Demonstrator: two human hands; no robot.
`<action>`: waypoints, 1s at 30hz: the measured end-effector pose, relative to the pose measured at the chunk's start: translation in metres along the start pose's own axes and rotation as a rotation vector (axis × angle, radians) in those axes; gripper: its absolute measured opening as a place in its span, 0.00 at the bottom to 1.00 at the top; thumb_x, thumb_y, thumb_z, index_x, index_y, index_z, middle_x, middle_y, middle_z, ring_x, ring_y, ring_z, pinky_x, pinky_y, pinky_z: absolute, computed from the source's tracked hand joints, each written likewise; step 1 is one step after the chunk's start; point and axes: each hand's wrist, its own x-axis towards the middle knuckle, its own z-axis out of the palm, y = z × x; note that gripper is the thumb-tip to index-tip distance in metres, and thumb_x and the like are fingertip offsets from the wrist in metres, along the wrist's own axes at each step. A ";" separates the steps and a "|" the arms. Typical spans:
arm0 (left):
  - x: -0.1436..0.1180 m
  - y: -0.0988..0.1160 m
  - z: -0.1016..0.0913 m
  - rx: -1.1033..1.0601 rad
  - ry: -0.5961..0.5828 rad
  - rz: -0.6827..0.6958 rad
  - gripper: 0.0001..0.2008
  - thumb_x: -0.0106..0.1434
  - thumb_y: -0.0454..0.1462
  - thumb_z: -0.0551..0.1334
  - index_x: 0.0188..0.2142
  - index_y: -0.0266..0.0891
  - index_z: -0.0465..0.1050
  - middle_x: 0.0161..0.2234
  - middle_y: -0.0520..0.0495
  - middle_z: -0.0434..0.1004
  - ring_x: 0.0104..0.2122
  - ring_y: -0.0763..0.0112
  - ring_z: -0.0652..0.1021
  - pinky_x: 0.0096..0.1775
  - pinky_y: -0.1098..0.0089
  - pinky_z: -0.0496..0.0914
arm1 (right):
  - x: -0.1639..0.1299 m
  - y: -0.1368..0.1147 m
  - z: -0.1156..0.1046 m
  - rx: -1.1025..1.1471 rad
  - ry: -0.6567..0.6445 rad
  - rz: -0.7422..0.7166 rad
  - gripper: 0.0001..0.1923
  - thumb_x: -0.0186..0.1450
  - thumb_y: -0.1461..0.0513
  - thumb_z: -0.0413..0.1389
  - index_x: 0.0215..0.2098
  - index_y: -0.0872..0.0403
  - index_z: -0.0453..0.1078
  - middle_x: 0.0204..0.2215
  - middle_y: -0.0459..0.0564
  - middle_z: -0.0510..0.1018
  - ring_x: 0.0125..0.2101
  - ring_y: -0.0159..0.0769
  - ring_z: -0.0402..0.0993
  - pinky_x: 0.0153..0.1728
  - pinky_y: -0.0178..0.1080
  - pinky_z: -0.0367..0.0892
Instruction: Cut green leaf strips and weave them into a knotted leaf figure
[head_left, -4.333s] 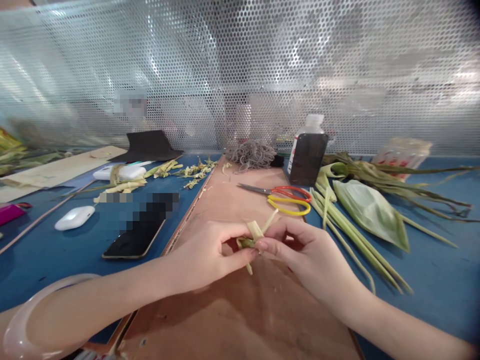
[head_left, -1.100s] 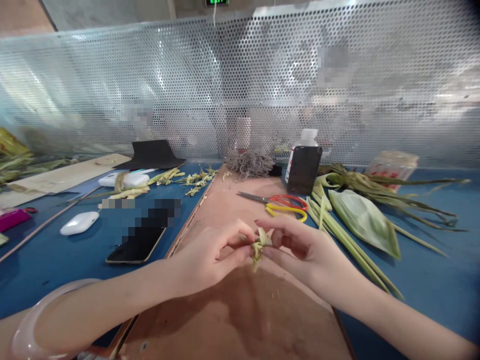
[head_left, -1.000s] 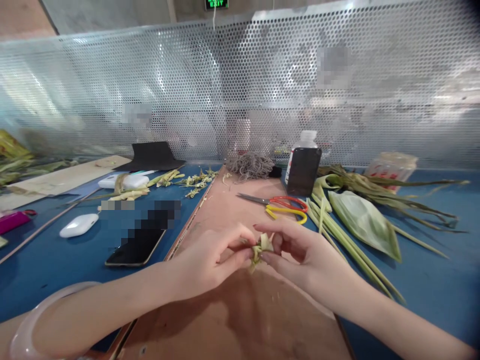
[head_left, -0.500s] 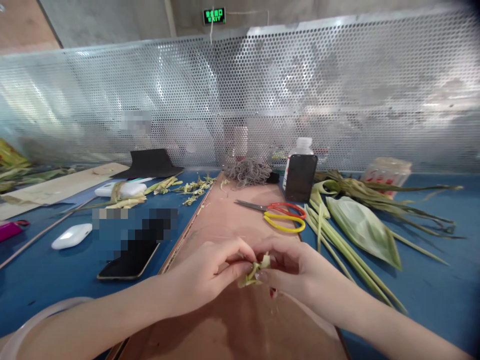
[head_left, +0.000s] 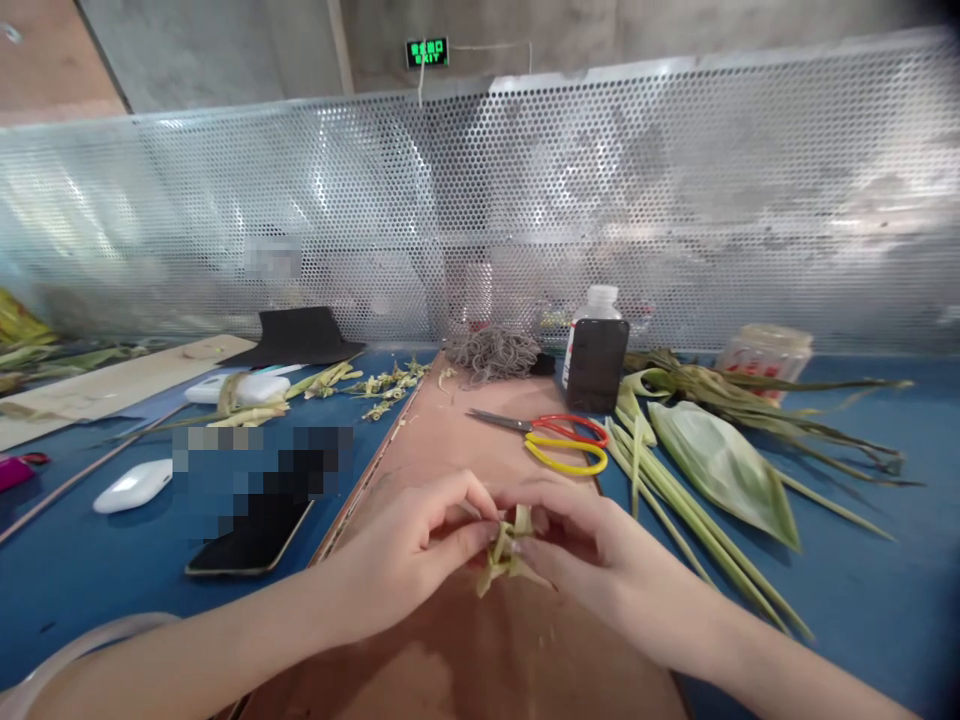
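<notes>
Between my two hands is a small folded piece of pale green leaf strip [head_left: 504,560], held just above the brown board [head_left: 480,650]. My left hand [head_left: 442,530] pinches its left side between thumb and forefinger. From the right, my right hand [head_left: 577,540] grips it with thumb and curled fingers; some fingertips are hidden behind the piece. Short strip ends stick out above and below the fingers. Beyond my hands lie scissors [head_left: 551,437] with one red and one yellow handle, blades pointing left.
On the right lie a broad green leaf [head_left: 724,470], long stalks [head_left: 697,520], dried leaves, a jar [head_left: 769,355] and a bottle with a dark phone [head_left: 598,365] against it. A grey string tangle [head_left: 491,355] sits behind. Left are another phone [head_left: 255,540], a white case [head_left: 135,487] and leaf scraps [head_left: 394,385].
The leaf piece has turned slightly between my fingers, and more of its lower ends show. Both hands keep their pinch. The whole view has shifted a little.
</notes>
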 end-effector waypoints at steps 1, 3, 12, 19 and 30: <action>0.000 0.000 0.000 -0.009 0.007 0.002 0.05 0.66 0.39 0.54 0.35 0.40 0.64 0.35 0.51 0.72 0.36 0.72 0.73 0.40 0.70 0.67 | -0.001 0.000 -0.002 -0.011 -0.021 -0.021 0.17 0.65 0.63 0.51 0.52 0.48 0.67 0.39 0.47 0.72 0.35 0.32 0.68 0.38 0.35 0.66; 0.000 -0.001 -0.001 -0.015 0.012 -0.005 0.06 0.67 0.40 0.53 0.35 0.40 0.63 0.35 0.51 0.72 0.36 0.72 0.73 0.41 0.69 0.67 | -0.002 -0.001 -0.007 -0.075 -0.065 -0.062 0.20 0.64 0.64 0.52 0.55 0.47 0.65 0.41 0.47 0.71 0.36 0.32 0.68 0.39 0.36 0.66; -0.003 0.003 0.000 -0.029 0.040 0.003 0.08 0.69 0.41 0.48 0.37 0.41 0.58 0.31 0.50 0.74 0.32 0.71 0.74 0.39 0.65 0.67 | 0.003 0.004 -0.003 0.164 -0.149 -0.032 0.28 0.63 0.69 0.54 0.60 0.46 0.58 0.42 0.47 0.74 0.42 0.33 0.72 0.47 0.39 0.66; -0.004 0.001 0.002 -0.095 0.129 -0.011 0.10 0.70 0.45 0.45 0.39 0.42 0.56 0.22 0.56 0.69 0.23 0.74 0.72 0.30 0.70 0.67 | 0.001 0.007 0.006 0.102 -0.054 -0.100 0.25 0.64 0.68 0.53 0.57 0.42 0.63 0.44 0.48 0.70 0.41 0.33 0.71 0.45 0.38 0.67; -0.009 -0.002 0.003 0.058 0.266 -0.069 0.14 0.68 0.49 0.44 0.40 0.43 0.57 0.16 0.60 0.59 0.17 0.77 0.65 0.22 0.75 0.60 | 0.001 0.010 0.016 0.102 0.066 -0.008 0.32 0.61 0.66 0.56 0.61 0.42 0.57 0.36 0.45 0.64 0.28 0.27 0.67 0.32 0.34 0.69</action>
